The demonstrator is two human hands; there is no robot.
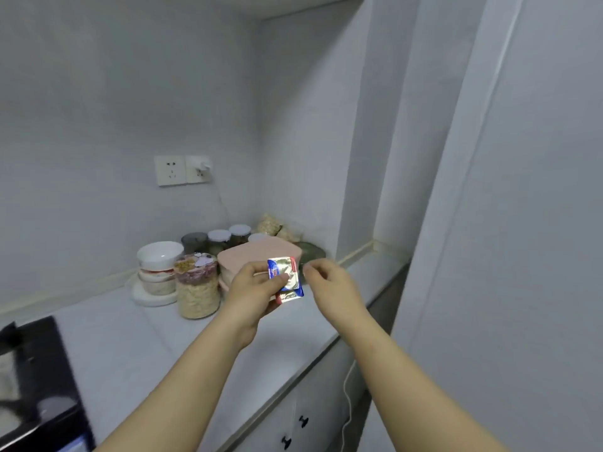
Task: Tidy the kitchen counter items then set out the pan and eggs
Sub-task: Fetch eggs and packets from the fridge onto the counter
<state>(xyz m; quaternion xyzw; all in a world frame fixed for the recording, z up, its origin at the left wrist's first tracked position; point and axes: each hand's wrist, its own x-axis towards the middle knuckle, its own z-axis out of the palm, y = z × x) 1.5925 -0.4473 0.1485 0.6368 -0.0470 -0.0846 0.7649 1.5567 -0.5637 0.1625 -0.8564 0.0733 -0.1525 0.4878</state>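
Counter edge: the white stone counter (pixel 137 347) ends in a dark front lip that runs from the near bottom centre diagonally up to the far right, where it meets the tall white panel (pixel 522 223).
Open room: a bare stretch of counter lies between the black glass hob (pixel 36 370) at the near left and the cluster of containers at the far corner; both forearms reach over it.
Far corner: a white ceramic bowl (pixel 160 254) stacked on lidded tubs, a clear glass jar of cereal (pixel 197 288), a pink flat-lidded box (pixel 248 252) and several white-lidded jars behind, packed close together against the walls.
Below the edge: white cabinet doors with black knobs (pixel 303 420), a white cable (pixel 347 402) hanging in front of them.
Wall: white double socket plate (pixel 182 169) above the jars, with a plug in its right half.
Small foil packets (pixel 286 278): shiny silver faces with blue and red borders, two overlapped, held in the air just in front of the pink box, above the counter.
Left hand (pixel 251 293): thumb and fingers pinch the packets at their left side.
Right hand (pixel 323 272): just right of the packets, not touching them; fingers curled, thumb and forefinger tips close; whether they pinch anything cannot be told.
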